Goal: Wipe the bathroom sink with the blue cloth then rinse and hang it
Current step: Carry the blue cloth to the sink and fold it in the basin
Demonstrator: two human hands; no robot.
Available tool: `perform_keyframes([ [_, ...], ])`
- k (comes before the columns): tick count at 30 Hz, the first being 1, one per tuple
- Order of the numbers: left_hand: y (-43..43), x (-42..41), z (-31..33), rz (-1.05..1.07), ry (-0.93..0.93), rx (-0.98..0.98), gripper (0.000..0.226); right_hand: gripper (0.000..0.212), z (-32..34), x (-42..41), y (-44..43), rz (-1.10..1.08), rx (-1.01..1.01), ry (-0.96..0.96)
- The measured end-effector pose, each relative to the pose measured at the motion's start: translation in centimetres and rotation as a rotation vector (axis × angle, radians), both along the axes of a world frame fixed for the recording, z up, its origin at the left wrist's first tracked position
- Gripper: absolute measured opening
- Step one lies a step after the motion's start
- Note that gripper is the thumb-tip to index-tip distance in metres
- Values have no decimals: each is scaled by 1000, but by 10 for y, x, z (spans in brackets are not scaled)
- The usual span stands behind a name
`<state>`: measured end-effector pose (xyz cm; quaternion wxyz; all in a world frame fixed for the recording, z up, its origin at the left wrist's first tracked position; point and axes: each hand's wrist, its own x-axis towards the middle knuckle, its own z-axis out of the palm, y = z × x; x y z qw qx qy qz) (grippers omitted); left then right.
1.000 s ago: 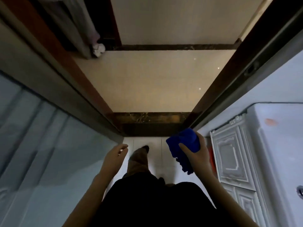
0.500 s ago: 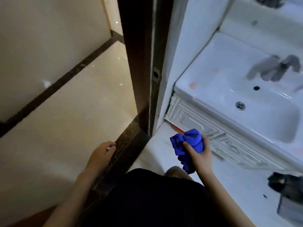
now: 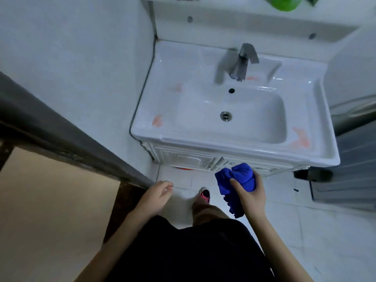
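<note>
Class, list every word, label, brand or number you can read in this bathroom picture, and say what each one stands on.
None can be read.
Green container on the shelf above the sink: cut off and blurred, no print legible.
Tap, blue cloth: no lettering visible.

A small home bathroom: a white ceramic sink [image 3: 234,110] with a grey faucet [image 3: 242,62] sits on a panelled white vanity cabinet [image 3: 189,160] against white walls, above pale floor tiles [image 3: 305,231], with a dark door threshold [image 3: 120,202] at near left.
</note>
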<state>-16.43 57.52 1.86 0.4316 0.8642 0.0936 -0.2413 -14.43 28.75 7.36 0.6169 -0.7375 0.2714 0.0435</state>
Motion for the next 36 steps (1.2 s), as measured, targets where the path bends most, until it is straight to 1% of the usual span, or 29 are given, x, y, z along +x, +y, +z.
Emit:
perform_keyframes([
  [4,-49,70,11,-38,-14,-46,23,54,11,59,-37,22,72,-1],
  [8,-79,132,24,-30,-93,-69,17,57,24,112,-62,32,66,-21],
  [10,-88,156,27,-39,-104,-77,15,58,28,132,-69,16,62,-24],
  [15,-93,198,14,-62,-85,-13,19,53,10,162,-76,-32,70,15],
  [18,-89,223,6,-116,-90,4,18,49,0,181,-71,-49,10,6],
  [24,-80,291,-3,-270,-98,64,23,47,-10,238,-52,-100,76,-4],
  [28,-74,340,-15,-320,-204,171,31,50,-27,288,-41,-41,38,23],
  [30,-75,361,-25,-319,-249,204,32,51,-43,311,-36,13,-21,9],
  [32,-77,374,-38,-317,-281,221,34,50,-62,331,-29,73,-62,-12],
  [36,-86,388,-75,-284,-314,229,37,49,-111,359,-14,181,-84,15],
])
